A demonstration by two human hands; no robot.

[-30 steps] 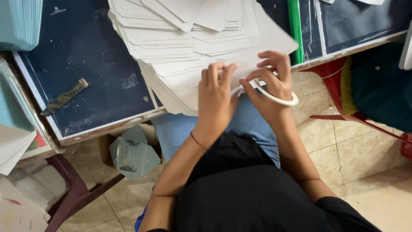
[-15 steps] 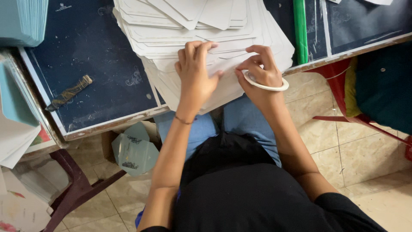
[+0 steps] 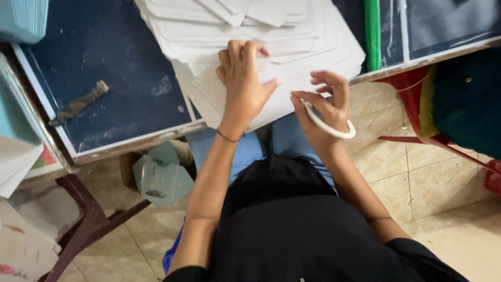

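Observation:
A thick fanned stack of white die-cut card sheets (image 3: 209,31) lies on a dark blue table (image 3: 104,62) and overhangs its near edge. My left hand (image 3: 242,83) rests flat on the stack's near part with fingers spread, a thin band on the wrist. My right hand (image 3: 326,107) hovers just off the stack's right corner. A white ring like a tape roll (image 3: 334,130) is looped around its fingers. Thumb and forefinger are pinched close together; what lies between them is too small to tell.
A green strip (image 3: 372,31) lies on the table right of the stack, a small dark brush-like tool (image 3: 78,103) at left, and teal sheets (image 3: 21,18) at the far left corner. Below are a pale folded carton (image 3: 162,175), a maroon stool leg (image 3: 88,219), and a red frame (image 3: 417,89).
My left hand has slid up and left, further onto the stack. My right hand with the ring has lifted off the sheets and moved slightly right.

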